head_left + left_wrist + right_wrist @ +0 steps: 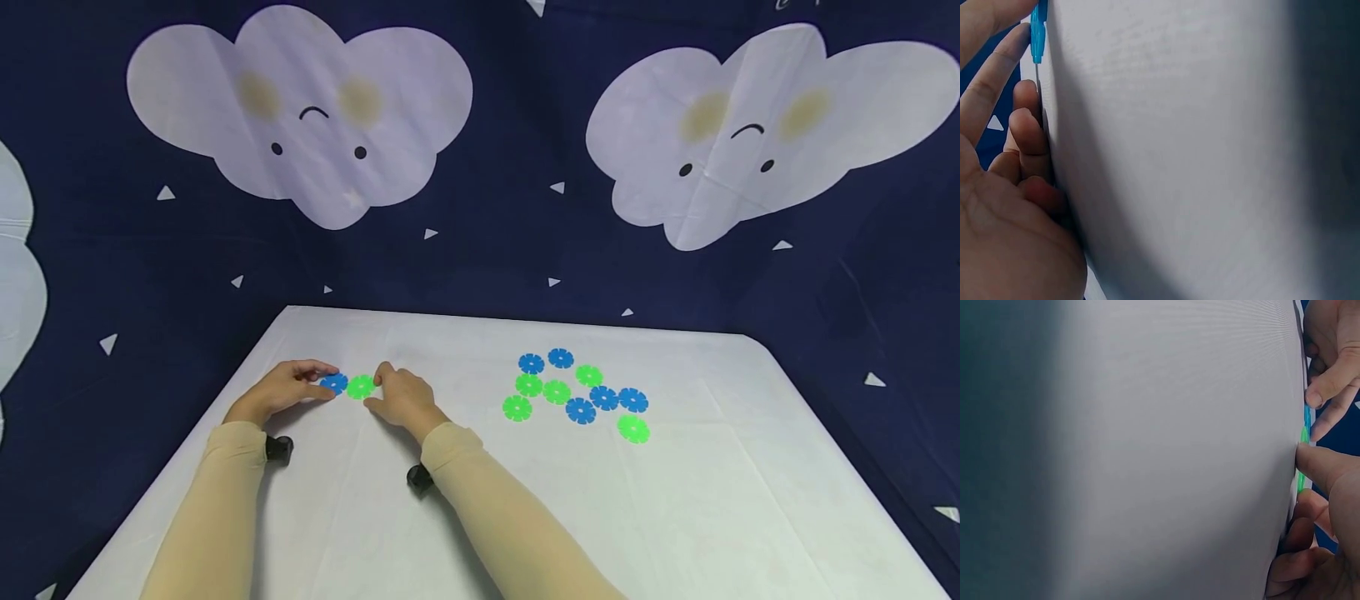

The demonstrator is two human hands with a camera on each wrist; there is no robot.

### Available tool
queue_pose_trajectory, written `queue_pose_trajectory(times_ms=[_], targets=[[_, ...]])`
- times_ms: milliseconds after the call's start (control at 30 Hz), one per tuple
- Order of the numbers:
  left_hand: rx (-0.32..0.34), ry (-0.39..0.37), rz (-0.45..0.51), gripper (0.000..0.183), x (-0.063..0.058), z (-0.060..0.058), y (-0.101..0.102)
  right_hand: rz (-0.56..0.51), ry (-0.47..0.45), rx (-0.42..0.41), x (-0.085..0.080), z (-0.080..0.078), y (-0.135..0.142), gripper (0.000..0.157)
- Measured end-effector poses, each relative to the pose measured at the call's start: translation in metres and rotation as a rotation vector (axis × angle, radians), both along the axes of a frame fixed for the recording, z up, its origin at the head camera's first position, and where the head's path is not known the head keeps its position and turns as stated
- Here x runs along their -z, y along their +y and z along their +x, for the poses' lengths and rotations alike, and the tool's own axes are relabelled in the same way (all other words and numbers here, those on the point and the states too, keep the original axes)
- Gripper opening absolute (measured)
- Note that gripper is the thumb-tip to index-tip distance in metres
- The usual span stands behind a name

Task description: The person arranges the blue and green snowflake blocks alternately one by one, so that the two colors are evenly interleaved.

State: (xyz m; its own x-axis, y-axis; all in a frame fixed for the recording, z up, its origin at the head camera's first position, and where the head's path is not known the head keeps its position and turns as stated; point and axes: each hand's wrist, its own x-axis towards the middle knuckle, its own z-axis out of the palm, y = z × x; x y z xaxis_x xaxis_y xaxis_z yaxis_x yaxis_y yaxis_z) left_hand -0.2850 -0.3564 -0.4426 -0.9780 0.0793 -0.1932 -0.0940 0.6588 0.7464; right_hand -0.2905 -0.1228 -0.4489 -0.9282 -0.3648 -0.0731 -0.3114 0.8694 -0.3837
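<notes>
At the table's left side, my left hand (279, 390) holds a blue snowflake disc (334, 384) between thumb and index finger. Just to its right lies a green snowflake disc (361, 387), edge against or very near the blue one; whether they interlock cannot be told. The thumb and index finger of my right hand (407, 400) pinch that green disc from its right side. Seen edge-on, the blue disc (1037, 39) is at the left fingertips in the left wrist view. In the right wrist view the green disc (1301, 481) shows as a thin strip, partly behind the right thumb.
Right of the hands, several loose blue discs (581, 411) and green discs (557, 392) lie flat in a loose group on the white table (675, 517). Behind the table hangs a dark blue cloth (517, 267) with clouds. Each wrist wears a small black camera (280, 450).
</notes>
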Motion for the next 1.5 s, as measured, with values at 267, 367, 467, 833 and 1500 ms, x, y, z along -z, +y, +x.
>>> queue_pose_trajectory(times_ms=[267,367,467,833,1500], targets=[[0.030,0.004,-0.013,0.060,0.003,-0.005,-0.001,-0.039,-0.023,-0.019,0.001,-0.002,0.008,0.037],[0.023,0.003,-0.028,0.060,0.003,-0.006,-0.002,-0.124,-0.073,-0.054,-0.003,-0.005,0.014,0.038],[0.010,-0.010,-0.024,0.061,0.001,-0.007,-0.004,-0.232,-0.148,-0.097,-0.007,-0.011,0.025,0.036],[0.057,0.050,-0.095,0.062,-0.009,-0.011,0.000,-0.190,-0.123,-0.120,-0.034,-0.049,0.104,0.023],[0.300,0.152,-0.231,0.066,-0.020,-0.028,0.058,-0.035,-0.161,-0.016,-0.060,-0.079,0.252,0.043]])
